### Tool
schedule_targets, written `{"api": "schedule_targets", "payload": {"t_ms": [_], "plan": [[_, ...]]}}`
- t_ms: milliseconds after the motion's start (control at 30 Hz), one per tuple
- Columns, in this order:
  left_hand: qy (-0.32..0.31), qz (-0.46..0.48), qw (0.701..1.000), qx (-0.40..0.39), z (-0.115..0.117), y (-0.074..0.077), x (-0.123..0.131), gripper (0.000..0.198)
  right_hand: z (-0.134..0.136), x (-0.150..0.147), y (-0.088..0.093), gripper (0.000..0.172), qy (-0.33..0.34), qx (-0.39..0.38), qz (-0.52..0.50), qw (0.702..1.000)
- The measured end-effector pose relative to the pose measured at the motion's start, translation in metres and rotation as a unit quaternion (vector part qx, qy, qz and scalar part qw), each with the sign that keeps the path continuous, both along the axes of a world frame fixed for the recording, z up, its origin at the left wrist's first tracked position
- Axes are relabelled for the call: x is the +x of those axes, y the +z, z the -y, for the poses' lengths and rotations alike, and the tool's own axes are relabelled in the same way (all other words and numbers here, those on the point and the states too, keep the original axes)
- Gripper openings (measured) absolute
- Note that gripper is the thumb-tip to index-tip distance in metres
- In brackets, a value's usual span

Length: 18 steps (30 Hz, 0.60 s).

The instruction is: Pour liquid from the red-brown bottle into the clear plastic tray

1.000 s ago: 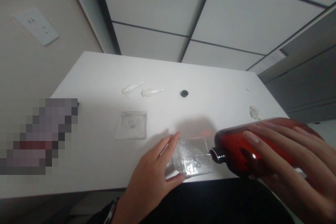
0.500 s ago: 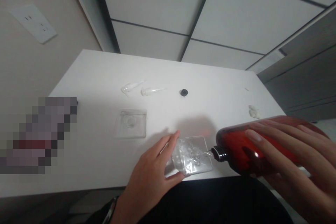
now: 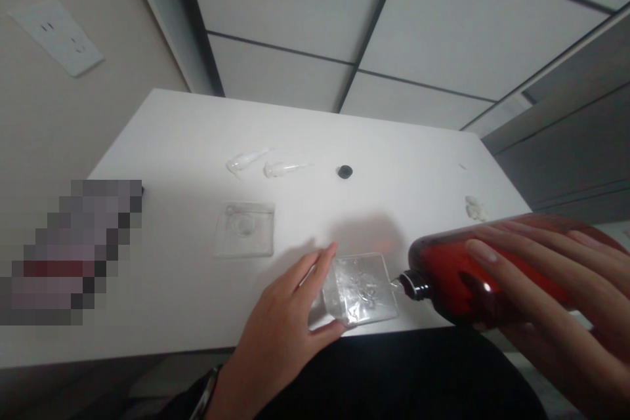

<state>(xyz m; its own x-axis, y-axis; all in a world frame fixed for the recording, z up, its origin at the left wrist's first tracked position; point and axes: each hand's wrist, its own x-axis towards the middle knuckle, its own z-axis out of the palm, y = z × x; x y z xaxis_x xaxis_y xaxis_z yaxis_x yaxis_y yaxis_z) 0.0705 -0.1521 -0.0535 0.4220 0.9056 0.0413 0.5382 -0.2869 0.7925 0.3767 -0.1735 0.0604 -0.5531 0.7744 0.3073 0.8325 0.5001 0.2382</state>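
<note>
Lying tipped on its side, a red bottle (image 3: 457,279) is gripped by the right hand (image 3: 551,302), fingers spread along it, its neck over a clear dish (image 3: 361,289) at the table (image 3: 197,144) front edge. The dish is pinched by the left hand (image 3: 280,335).

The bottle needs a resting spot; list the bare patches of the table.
Bare table lies in front of the empty square dish, and between the black cap and the far edge. It is crowded at the near edge, where left hand, clear dish and red bottle meet.
</note>
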Motion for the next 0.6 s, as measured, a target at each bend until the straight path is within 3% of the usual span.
{"api": "schedule_targets", "payload": {"t_ms": [600], "plan": [[0.001, 0.001, 1.0, 0.002, -0.0008, -0.0007, 0.0012, 0.102, -0.0013, -0.0012, 0.0084, 0.076, -0.014, 0.0, -0.019, 1.0]]}}
